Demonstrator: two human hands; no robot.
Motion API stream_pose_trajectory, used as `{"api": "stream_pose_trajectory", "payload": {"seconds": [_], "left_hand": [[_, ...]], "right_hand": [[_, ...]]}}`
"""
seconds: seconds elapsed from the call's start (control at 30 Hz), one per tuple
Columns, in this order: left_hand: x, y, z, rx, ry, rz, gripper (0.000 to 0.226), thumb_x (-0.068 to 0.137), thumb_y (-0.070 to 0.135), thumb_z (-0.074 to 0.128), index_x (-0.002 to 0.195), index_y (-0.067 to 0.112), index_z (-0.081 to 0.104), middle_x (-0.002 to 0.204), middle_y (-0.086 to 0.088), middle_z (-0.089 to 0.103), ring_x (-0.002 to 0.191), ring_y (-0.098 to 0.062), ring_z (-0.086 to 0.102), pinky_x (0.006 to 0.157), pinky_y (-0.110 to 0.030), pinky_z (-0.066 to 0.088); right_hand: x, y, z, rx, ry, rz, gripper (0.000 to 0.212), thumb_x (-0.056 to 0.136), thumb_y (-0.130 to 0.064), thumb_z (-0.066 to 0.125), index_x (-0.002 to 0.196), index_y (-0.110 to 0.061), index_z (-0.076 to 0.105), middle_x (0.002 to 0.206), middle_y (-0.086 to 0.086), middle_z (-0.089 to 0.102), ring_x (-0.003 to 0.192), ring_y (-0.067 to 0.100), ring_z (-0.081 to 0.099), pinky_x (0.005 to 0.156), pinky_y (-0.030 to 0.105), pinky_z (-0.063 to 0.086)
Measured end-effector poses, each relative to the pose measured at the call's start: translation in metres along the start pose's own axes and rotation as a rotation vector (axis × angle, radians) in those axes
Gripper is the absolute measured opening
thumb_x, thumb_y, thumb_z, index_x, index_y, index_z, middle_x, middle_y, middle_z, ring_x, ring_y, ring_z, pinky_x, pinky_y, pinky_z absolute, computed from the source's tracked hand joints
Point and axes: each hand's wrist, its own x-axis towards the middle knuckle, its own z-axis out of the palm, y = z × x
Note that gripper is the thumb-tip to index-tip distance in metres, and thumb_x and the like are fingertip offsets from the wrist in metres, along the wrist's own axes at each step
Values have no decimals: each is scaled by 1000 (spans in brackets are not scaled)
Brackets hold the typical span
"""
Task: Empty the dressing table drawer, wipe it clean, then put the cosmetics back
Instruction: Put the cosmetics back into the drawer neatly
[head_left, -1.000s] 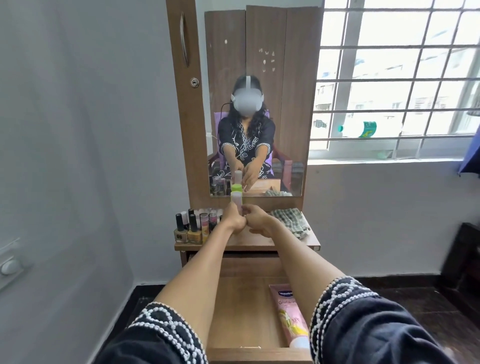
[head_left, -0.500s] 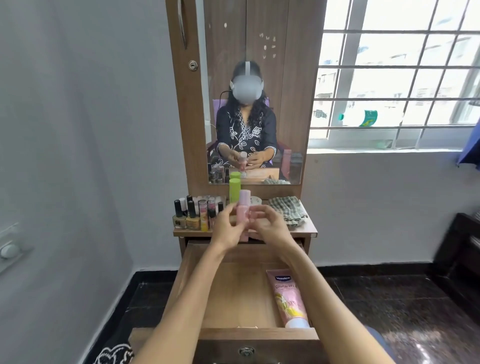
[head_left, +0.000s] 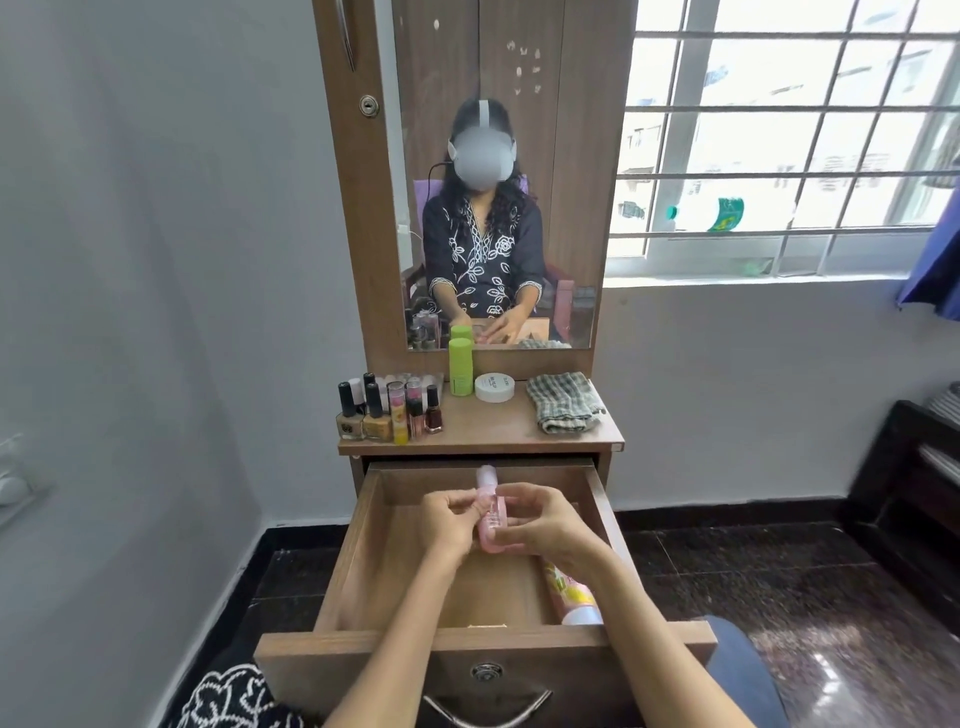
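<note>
Both hands, the left hand (head_left: 449, 525) and right hand (head_left: 545, 525), are grasping a small pink bottle (head_left: 490, 519) by its body over the open drawer (head_left: 358, 561); it is probably light, rigid and smooth, so gripping mid-body seems safest.

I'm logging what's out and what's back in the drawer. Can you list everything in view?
Pink bottle: 1, pink, held over the open drawer.
Drawer: 1, brown wood, pulled out.
Tube: 1, pink and yellow, lying in drawer's right side.
Nail polish bottles: a cluster, mixed colours, tabletop left.
Green bottle: 1, tabletop by mirror.
Round jar: 1, white, beside green bottle.
Cloth: 1, checked, folded, tabletop right.
Mirror: 1, above tabletop.
Left hand: holds pink bottle.
Right hand: holds pink bottle.
</note>
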Motion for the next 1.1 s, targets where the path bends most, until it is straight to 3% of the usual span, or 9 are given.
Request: {"api": "stream_pose_trajectory", "payload": {"seconds": [0.07,0.13,0.23,0.43,0.5,0.6,0.83,1.03,1.1], "left_hand": [[2,-7,1,84,-49,43,20,82,8,70,99,-2,71,99,-15,71,89,-27,67,80,-44,56],[2,-12,2,201,-184,86,20,88,11,64,104,2,70,101,-10,70,93,-22,65,82,-35,53],[3,-18,3,337,-364,114,24,89,7,61,113,7,67,107,-5,68,98,-16,62,93,-35,50],[2,-22,2,471,-525,62,35,88,1,60,122,7,58,116,-8,63,110,-20,59,95,-27,47],[4,-24,3,489,-541,48,40,85,-1,62,124,5,54,119,-8,61,111,-19,57,98,-26,45],[7,-31,5,550,-519,46,47,83,4,63,129,8,51,121,-7,60,113,-20,57,103,-36,43],[6,-35,10,634,-422,120,35,83,9,65,118,10,62,112,-6,66,107,-20,62,95,-35,49],[-2,-32,9,850,-380,206,30,83,22,66,111,11,63,111,-8,62,100,-25,61,82,-34,51],[-3,-33,9,892,-383,221,28,86,22,64,111,11,60,110,-9,61,100,-26,61,79,-34,49]], "right_hand": [[0,7,-1,-47,26,20,54,69,13,75,118,1,57,110,18,63,86,23,67,70,32,60],[-1,13,-3,-158,62,27,52,67,6,80,115,-1,60,104,15,66,91,23,66,81,38,58],[-3,17,-4,-242,87,46,52,64,6,80,112,-2,62,108,20,67,94,24,64,94,46,51],[-1,18,-2,-422,59,55,52,69,-1,79,118,-1,62,110,16,68,92,16,63,92,34,53],[2,19,-2,-467,79,51,51,71,-2,77,120,-3,61,112,14,67,97,18,64,91,31,52],[5,21,-1,-522,96,44,48,75,-4,73,122,-4,61,114,10,66,102,16,62,92,27,51],[11,27,-1,-616,142,47,44,73,-9,74,116,-14,65,110,8,68,101,18,65,89,30,54],[11,31,0,-707,138,11,35,77,-3,69,111,-9,67,102,5,64,91,14,58,71,16,48],[13,34,0,-723,122,0,31,80,2,64,110,-5,67,98,6,60,88,14,55,58,3,43]]}}
